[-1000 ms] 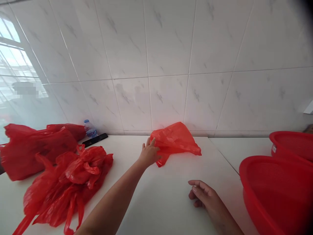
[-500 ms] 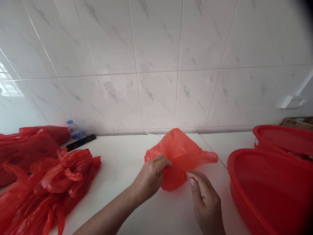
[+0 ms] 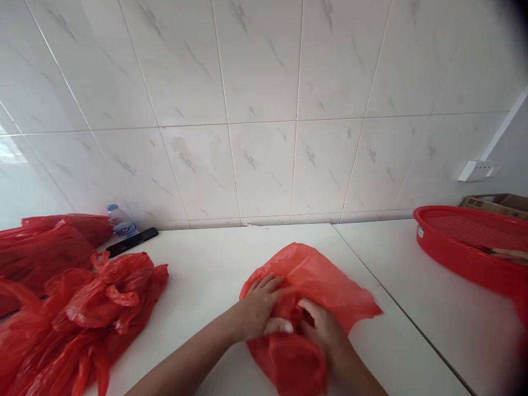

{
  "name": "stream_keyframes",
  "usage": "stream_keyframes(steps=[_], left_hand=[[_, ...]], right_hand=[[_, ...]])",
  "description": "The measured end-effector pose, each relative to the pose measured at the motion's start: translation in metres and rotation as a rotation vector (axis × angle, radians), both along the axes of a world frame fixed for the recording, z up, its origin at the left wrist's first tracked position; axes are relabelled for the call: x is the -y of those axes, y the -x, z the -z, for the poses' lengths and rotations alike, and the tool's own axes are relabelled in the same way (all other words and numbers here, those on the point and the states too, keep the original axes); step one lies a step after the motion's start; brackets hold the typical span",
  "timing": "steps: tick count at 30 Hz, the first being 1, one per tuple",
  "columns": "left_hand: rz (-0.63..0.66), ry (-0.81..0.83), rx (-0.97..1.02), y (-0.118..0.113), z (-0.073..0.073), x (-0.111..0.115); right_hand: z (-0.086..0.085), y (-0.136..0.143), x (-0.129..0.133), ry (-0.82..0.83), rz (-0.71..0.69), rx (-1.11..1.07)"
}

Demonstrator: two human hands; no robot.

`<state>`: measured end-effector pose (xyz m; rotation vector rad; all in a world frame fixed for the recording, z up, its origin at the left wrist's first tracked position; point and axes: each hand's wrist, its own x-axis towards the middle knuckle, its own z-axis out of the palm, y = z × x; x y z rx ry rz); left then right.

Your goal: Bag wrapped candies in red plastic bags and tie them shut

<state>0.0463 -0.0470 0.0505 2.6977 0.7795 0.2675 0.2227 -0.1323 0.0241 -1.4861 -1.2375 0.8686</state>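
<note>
A thin red plastic bag (image 3: 317,275) lies spread and crumpled on the white table in front of me. My left hand (image 3: 258,313) rests on its left side, fingers spread across the plastic and thumb pointing right. The fingers of my right hand (image 3: 319,324) are curled round a gathered, darker red part of the bag, close to my left thumb. Below both hands bulges a darker red fold (image 3: 295,363), blurred by motion. What lies inside the bag, if anything, is hidden.
Red plastic bags (image 3: 111,297) are heaped at the left. Behind them are a water bottle (image 3: 121,221) and a black phone (image 3: 132,242). A red plastic basket (image 3: 449,258) stands at the right, before a cardboard box (image 3: 495,203). A tiled wall (image 3: 264,165) closes off the back.
Both hands have come together over the bag, which now sits nearer to me and is more bunched. The front red basket at the right has mostly gone out of view.
</note>
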Motion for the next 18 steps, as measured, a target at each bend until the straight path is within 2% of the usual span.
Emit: stream_keyframes(steps=[3, 6, 8, 11, 13, 15, 18], left_hand=[[-0.158, -0.032, -0.038, 0.000, 0.027, -0.038], [-0.347, -0.087, 0.016, -0.003, 0.042, -0.077], [-0.481, -0.127, 0.083, -0.005, 0.043, -0.100], [-0.614, -0.189, 0.226, -0.008, 0.032, -0.121], [-0.641, -0.239, 0.337, -0.009, 0.023, -0.120], [-0.601, -0.288, 0.430, -0.012, 0.017, -0.107], [-0.396, -0.319, 0.474, -0.024, 0.016, -0.071]], right_hand=[[-0.005, -0.024, -0.001, -0.009, 0.067, -0.141], [-0.006, -0.046, -0.001, -0.031, 0.141, -0.430], [-0.005, -0.056, -0.001, -0.051, 0.182, -0.625], [-0.002, -0.062, -0.002, -0.089, 0.257, -0.855], [-0.002, -0.065, -0.003, -0.109, 0.314, -0.947], [-0.003, -0.066, -0.004, -0.117, 0.373, -0.991], [-0.001, -0.065, -0.006, -0.096, 0.418, -1.011]])
